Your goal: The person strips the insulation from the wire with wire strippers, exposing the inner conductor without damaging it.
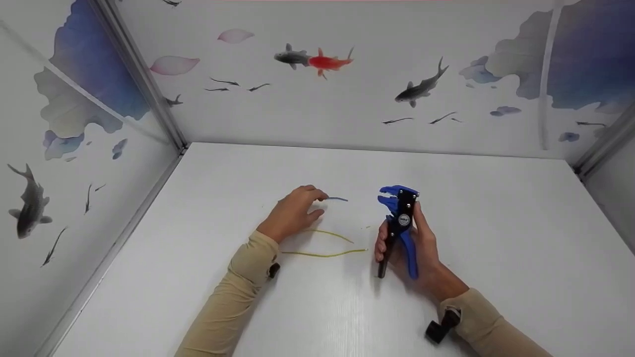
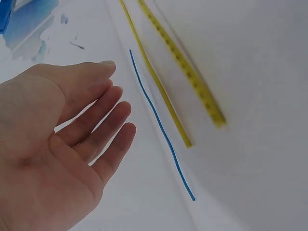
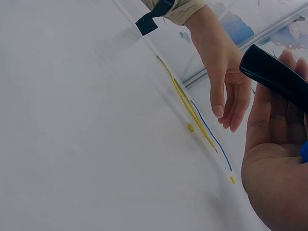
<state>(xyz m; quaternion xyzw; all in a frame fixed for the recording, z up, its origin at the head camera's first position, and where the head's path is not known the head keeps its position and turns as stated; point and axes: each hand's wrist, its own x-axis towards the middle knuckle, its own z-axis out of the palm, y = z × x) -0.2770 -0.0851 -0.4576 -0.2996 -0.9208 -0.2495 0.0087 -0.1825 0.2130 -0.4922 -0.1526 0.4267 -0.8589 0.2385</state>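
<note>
Fingers loosely bent, my left hand (image 1: 295, 210) hovers by a thin blue wire (image 1: 338, 199). In the left wrist view the blue wire (image 2: 155, 112) lies apart from the fingertips, with nothing in that hand (image 2: 57, 125). Two yellow wires lie closer to me: one curves partly behind the left wrist, and another yellow wire (image 1: 325, 256) has a bare-looking tip. My right hand (image 1: 424, 250) grips a blue-and-black wire stripper (image 1: 404, 210) upright by its handles, its blue jaws parted and pointing left. The right wrist view shows only a black handle (image 3: 274, 74) and a sliver of blue.
Small yellow scraps (image 3: 191, 127) lie on the white table (image 1: 327, 317) near the wire ends. A wall (image 1: 347, 114) with painted fish stands behind the table, and another panel (image 1: 30, 277) borders its left side. Dark wrist-worn devices (image 1: 439, 328) sit on both sleeves.
</note>
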